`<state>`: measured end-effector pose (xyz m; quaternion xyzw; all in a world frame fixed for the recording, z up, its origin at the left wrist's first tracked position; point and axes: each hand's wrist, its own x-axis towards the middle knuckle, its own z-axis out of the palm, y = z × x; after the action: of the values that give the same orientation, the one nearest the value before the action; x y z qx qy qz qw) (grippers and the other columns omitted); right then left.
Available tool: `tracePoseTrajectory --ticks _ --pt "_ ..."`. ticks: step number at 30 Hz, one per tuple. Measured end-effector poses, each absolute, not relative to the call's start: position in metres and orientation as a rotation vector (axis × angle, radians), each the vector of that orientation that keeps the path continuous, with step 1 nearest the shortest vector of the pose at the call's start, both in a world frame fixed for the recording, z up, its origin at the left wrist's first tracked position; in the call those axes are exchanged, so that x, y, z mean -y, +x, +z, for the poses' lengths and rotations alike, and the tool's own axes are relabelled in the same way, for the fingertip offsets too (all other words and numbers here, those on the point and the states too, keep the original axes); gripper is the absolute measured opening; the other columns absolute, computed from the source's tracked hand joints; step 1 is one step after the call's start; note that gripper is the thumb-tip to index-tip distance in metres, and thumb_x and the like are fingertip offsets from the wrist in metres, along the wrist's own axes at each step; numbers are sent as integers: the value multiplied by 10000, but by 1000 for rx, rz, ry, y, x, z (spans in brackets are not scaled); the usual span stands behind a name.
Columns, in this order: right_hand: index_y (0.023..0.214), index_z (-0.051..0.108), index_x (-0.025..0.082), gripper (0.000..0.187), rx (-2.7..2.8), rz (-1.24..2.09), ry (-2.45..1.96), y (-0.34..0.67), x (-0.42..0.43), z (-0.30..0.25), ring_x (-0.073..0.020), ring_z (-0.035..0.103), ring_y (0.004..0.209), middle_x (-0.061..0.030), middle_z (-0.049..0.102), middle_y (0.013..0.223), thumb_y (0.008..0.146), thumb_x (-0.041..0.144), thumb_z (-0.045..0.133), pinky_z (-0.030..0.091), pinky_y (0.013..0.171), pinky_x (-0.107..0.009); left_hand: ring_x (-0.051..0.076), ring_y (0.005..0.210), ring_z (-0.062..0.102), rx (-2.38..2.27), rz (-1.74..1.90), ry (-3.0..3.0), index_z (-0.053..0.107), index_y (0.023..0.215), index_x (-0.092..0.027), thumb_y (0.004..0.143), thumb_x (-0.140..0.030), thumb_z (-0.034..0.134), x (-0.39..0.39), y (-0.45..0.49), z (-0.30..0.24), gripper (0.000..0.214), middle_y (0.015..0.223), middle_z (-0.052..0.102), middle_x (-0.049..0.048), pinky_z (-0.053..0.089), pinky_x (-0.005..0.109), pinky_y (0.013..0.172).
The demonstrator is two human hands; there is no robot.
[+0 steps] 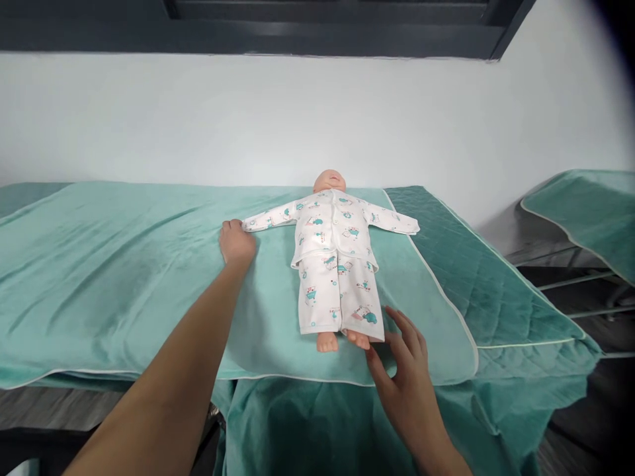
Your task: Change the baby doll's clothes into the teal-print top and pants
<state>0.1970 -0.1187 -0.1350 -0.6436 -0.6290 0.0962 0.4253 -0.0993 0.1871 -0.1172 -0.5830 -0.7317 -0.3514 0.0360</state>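
Observation:
A baby doll point(335, 258) in white printed pyjamas lies on its back on a teal blanket point(149, 264), arms spread, head toward the wall. My left hand point(236, 242) reaches far forward and rests on the blanket at the tip of the doll's sleeve, fingers curled down out of sight. My right hand point(403, 357) lies flat and open on the blanket, fingers spread, just beside the doll's foot and trouser hem.
The blanket covers a bed against a white wall point(198, 112). A darker quilted teal cover point(496, 291) hangs off the right side. Another teal-covered bed point(590, 211) stands at the far right, with a dark floor gap between.

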Motion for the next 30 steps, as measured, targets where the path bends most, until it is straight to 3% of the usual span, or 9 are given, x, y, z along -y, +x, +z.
tracePoseTrajectory --ticks 4,6,9,12,18,22,30 --pt "1264 511 296 364 1472 211 -1571 182 127 -122 -369 344 1420 -104 288 1574 909 346 572 477 995 -633 347 1128 538 2252 -1069 -1788 606 1094 -155 808 -56 449 -187 -99 -118 341 1183 567 173 434 483 971" --pt "1279 506 310 386 1558 198 -1546 173 125 -116 -380 316 1436 -95 286 1578 899 322 575 457 1011 -649 350 1129 537 2248 -1066 -1786 607 1096 -154 809 -58 447 -188 -99 -118 343 1184 568 174 434 477 965" --pt "1167 554 297 284 1763 106 -1562 162 113 -111 -397 259 1461 -80 320 1575 888 250 574 385 1049 -694 348 1126 538 2247 -1061 -1786 608 1095 -154 814 -62 446 -188 -99 -118 337 1181 565 176 432 468 958" --pt "1058 568 265 180 1845 -43 -1604 156 98 -112 -398 294 1449 -92 370 1559 887 210 573 303 1083 -722 347 1121 541 2253 -1047 -1788 605 1095 -149 822 -64 448 -188 -100 -117 327 1180 562 181 429 469 958" --pt "881 594 230 37 1867 -173 -1651 155 80 -108 -394 371 1412 -94 473 1503 893 195 603 308 1082 -687 326 1130 536 2296 -972 -1773 593 1105 -155 833 -71 452 -186 -97 -115 317 1197 560 171 423 435 949" --pt "859 592 223 80 1901 -116 -1569 156 83 -103 -373 361 1420 -75 483 1496 905 161 569 280 1107 -687 325 1133 533 2306 -947 -1766 590 1112 -148 838 -74 454 -186 -97 -114 315 1205 561 172 419 425 945" --pt "931 584 247 61 1805 104 -1409 162 96 -96 -335 309 1442 -66 457 1491 915 187 579 393 1078 -624 330 1133 533 2271 -986 -1774 603 1078 -145 828 -66 460 -188 -98 -117 299 1177 565 176 423 435 941"
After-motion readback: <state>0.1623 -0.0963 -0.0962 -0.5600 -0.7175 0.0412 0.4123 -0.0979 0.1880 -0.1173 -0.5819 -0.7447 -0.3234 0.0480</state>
